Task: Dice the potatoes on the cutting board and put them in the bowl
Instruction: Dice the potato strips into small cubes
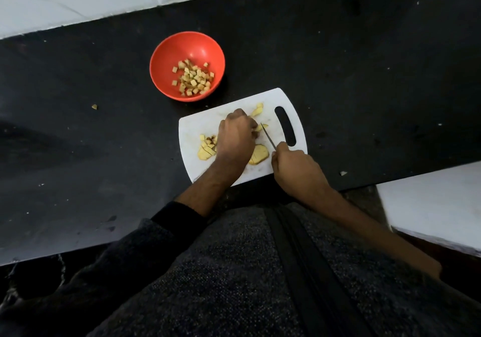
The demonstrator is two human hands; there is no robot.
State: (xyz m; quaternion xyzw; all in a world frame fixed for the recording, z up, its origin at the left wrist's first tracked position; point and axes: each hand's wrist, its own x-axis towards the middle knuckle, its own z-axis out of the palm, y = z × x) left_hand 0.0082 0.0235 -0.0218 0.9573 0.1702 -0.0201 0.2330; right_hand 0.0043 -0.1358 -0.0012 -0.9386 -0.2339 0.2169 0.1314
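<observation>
Hands [235, 138] [292, 166] cut potato [257, 157]; bowl [166, 58] holds dice [194, 80].

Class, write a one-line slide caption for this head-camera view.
Left hand steadies potato pieces on the white cutting board while the right hand slices with a knife; diced potato fills the red bowl.

We are scanning the frame and we are finding no readable text, label, brand, number or sign anywhere, from twelve o'clock round to six.
</observation>
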